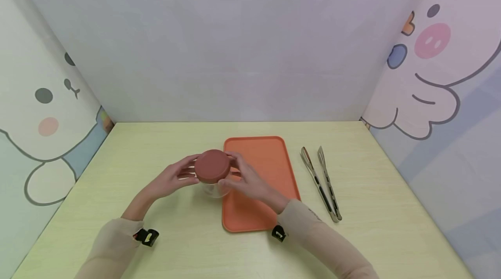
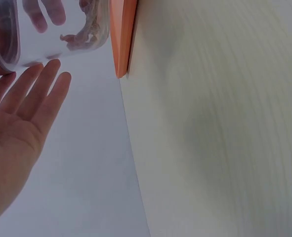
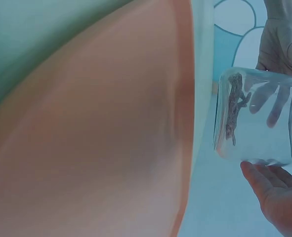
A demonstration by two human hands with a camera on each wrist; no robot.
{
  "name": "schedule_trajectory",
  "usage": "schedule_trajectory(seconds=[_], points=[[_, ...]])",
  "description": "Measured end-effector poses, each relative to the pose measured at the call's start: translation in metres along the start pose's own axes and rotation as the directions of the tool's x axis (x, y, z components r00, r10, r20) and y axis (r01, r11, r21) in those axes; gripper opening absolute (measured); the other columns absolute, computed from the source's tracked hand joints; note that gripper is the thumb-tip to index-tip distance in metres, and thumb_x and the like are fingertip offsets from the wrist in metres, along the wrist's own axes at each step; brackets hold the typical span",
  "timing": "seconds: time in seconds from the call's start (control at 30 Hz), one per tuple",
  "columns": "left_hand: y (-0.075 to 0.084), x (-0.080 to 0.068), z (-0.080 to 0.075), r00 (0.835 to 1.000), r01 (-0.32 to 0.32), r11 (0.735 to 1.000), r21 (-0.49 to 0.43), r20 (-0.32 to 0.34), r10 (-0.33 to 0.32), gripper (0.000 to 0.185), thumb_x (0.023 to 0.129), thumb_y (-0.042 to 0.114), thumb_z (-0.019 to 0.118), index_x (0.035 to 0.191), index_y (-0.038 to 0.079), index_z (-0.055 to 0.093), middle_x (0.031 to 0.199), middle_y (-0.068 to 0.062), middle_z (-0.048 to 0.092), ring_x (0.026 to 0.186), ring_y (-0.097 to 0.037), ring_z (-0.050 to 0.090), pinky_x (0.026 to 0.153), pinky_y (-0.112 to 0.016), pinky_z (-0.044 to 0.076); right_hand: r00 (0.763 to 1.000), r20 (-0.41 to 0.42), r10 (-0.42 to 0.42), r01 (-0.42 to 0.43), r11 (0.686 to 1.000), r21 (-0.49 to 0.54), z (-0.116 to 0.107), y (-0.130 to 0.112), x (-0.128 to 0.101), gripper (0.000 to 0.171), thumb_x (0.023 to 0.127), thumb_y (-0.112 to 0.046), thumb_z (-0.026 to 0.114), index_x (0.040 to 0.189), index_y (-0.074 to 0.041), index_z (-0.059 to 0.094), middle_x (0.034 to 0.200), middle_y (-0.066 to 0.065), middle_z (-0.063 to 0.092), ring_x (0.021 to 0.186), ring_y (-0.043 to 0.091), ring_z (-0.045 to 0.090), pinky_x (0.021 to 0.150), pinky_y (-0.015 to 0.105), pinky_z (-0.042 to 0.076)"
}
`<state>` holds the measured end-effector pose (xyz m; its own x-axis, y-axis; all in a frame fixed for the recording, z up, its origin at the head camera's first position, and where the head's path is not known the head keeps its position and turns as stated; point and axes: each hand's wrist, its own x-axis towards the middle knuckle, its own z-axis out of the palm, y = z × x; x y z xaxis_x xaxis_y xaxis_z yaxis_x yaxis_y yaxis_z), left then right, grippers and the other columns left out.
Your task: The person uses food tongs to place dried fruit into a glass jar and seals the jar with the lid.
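A: Jar (image 1: pixel 213 183) with a reddish lid (image 1: pixel 212 166) is held just above the bench (image 1: pixel 156 235), at the orange tray's (image 1: pixel 270 170) left edge. Left hand (image 1: pixel 172 179) is spread flat against it; right hand (image 1: pixel 246 179) is curled round the lid.

B: Clear glass probably, so smooth, fragile. Best gripped at the body. Some dried brownish bits (image 3: pixel 233 111) are seen inside.

I saw a clear, glossy jar (image 3: pixel 257 116), glass or clear plastic, I could not tell which, with a matt reddish-brown lid (image 1: pixel 212 165) that looked like smooth plastic. The orange tray (image 1: pixel 270 170) was smooth, matt plastic. The tongs (image 1: pixel 322 182) were shiny metal. The table (image 1: pixel 391 209) had a pale wood-grain finish, smooth and low in sheen.
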<state>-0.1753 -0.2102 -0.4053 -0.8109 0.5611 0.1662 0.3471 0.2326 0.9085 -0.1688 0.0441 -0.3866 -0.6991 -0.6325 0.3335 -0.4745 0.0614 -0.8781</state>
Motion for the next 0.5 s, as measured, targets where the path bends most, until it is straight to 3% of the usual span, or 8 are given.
schedule_trajectory(seconds=[0.33, 0.5], points=[[-0.011, -0.003, -0.012, 0.999, -0.023, 0.998, -0.056, 0.037, 0.025, 0.057, 0.084, 0.003, 0.059, 0.134, 0.004, 0.031, 0.129, -0.017, 0.039, 0.111, -0.025, 0.046, 0.083, -0.030, 0.043, 0.999, -0.019, 0.035, -0.034, 0.998, 0.052, 0.012, 0.008, 0.009, 0.063, 0.084, -0.007, 0.060, 0.133, -0.003, 0.022, 0.130, 0.008, 0.039, 0.119, 0.017, 0.037, 0.091, 0.037, 0.036], [-0.018, -0.006, -0.020, 0.998, -0.030, 0.997, -0.069, 0.046, 0.033, 0.057, 0.084, 0.002, 0.057, 0.135, 0.002, 0.030, 0.131, -0.020, 0.036, 0.112, -0.020, 0.046, 0.084, -0.030, 0.043, 0.999, -0.018, 0.047, -0.046, 0.997, 0.060, 0.017, 0.011, 0.016, 0.063, 0.084, -0.008, 0.060, 0.134, -0.003, 0.022, 0.130, 0.008, 0.039, 0.119, 0.018, 0.037, 0.091, 0.046, 0.034]])
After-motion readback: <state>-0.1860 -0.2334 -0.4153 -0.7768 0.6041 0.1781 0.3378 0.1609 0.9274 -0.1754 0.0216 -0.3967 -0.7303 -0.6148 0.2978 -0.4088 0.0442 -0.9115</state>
